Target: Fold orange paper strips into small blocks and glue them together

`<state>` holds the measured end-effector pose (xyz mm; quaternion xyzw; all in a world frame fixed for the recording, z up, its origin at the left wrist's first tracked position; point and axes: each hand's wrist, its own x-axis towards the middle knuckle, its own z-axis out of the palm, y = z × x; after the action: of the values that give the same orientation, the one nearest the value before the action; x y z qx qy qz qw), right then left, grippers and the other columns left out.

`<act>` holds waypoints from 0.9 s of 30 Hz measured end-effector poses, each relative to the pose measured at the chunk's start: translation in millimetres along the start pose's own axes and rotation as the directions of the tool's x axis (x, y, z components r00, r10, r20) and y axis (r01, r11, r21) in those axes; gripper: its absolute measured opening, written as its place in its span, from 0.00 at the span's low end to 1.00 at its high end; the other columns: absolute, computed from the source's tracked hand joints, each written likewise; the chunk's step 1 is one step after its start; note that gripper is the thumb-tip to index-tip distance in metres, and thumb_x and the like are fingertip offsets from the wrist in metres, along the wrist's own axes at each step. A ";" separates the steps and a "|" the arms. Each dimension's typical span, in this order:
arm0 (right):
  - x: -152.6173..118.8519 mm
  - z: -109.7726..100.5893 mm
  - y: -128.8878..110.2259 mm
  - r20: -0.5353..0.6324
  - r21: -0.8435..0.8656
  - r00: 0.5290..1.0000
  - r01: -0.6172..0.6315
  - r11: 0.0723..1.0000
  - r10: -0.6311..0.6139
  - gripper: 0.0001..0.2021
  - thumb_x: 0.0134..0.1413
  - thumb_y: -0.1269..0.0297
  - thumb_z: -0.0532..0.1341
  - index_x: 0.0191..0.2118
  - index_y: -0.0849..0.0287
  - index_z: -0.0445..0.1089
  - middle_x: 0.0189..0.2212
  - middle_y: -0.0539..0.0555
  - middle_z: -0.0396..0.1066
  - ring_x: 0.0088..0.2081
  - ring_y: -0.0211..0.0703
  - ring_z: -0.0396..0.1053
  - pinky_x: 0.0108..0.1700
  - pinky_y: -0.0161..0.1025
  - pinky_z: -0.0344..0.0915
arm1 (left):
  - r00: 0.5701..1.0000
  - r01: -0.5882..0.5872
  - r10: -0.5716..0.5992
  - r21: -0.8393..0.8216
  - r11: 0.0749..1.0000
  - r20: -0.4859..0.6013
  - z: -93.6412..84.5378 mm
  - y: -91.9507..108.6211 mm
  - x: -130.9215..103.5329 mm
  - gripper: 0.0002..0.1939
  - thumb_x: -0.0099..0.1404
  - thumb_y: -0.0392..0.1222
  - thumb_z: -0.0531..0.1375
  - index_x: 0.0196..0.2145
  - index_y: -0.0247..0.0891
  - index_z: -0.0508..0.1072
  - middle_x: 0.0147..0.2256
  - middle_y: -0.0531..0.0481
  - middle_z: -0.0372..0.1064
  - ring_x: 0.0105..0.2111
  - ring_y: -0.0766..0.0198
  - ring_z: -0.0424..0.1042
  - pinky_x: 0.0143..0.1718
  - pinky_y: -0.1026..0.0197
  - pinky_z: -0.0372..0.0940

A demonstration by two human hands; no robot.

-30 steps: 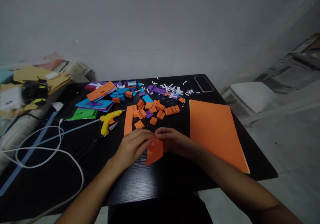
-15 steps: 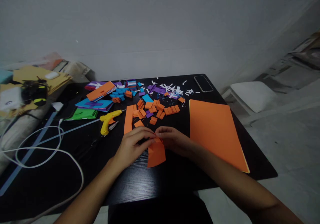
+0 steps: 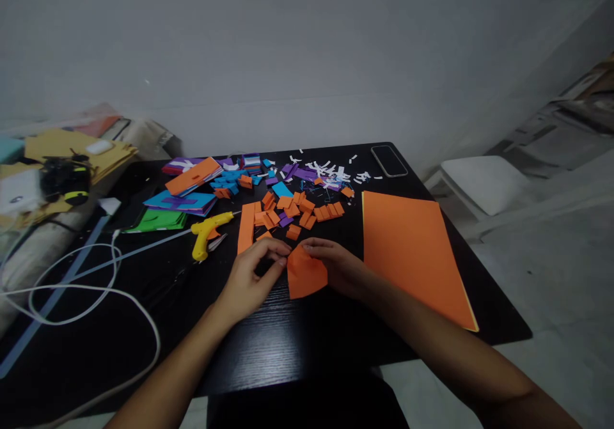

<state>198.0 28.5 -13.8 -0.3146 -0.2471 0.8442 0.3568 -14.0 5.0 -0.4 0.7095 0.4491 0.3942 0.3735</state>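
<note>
An orange paper piece (image 3: 306,274) is held up between both hands near the table's front. My left hand (image 3: 254,275) pinches its upper left edge with thumb and fingers. My right hand (image 3: 338,266) grips its upper right side, and some of its fingers are hidden behind the paper. Just beyond lie several small folded orange pieces (image 3: 306,205) and an orange strip (image 3: 246,227). To the right is a stack of large orange sheets (image 3: 412,250).
A yellow glue gun (image 3: 205,234) lies left of my left hand, near dark scissors. Farther back are folded colored papers (image 3: 194,176), white scraps (image 3: 330,173) and a phone (image 3: 389,161). A white cable (image 3: 144,311) loops at the left. A white stool (image 3: 482,183) stands right.
The orange piece has been turned and raised a little, with more of its face showing between the hands. My left hand has shifted slightly left.
</note>
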 end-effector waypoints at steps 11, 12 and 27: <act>-0.2 -2.5 6.7 0.046 -0.001 0.999 -0.013 1.000 0.013 0.13 0.48 0.63 0.75 0.38 0.60 0.76 0.32 0.49 0.76 0.32 0.38 0.74 0.40 0.37 0.67 | 0.987 0.163 -0.163 -0.060 0.985 0.014 12.6 -3.7 -2.1 0.09 0.70 0.45 0.63 0.44 0.40 0.73 0.39 0.49 0.74 0.35 0.64 0.75 0.37 0.63 0.72; -0.2 -2.7 7.1 0.050 -0.001 0.999 -0.010 1.000 0.010 0.13 0.48 0.63 0.75 0.38 0.61 0.76 0.32 0.50 0.76 0.32 0.38 0.74 0.40 0.37 0.67 | 0.986 0.166 -0.166 -0.064 0.984 0.011 13.6 -4.8 -2.2 0.09 0.70 0.46 0.64 0.44 0.40 0.73 0.39 0.49 0.74 0.35 0.64 0.75 0.36 0.63 0.71; -1.6 -1.9 7.2 0.081 -0.005 0.996 -0.043 0.999 0.044 0.14 0.50 0.62 0.75 0.41 0.60 0.77 0.33 0.50 0.77 0.32 0.37 0.74 0.39 0.36 0.68 | 0.943 -0.311 0.328 0.208 0.927 -0.050 9.5 -3.9 -1.7 0.07 0.69 0.33 0.64 0.43 0.40 0.80 0.43 0.46 0.75 0.43 0.61 0.76 0.45 0.60 0.73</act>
<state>196.9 23.2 -19.1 -0.2862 -0.2560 0.8633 0.3275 -7.3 2.9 -8.2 0.7897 0.3796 0.4325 0.2129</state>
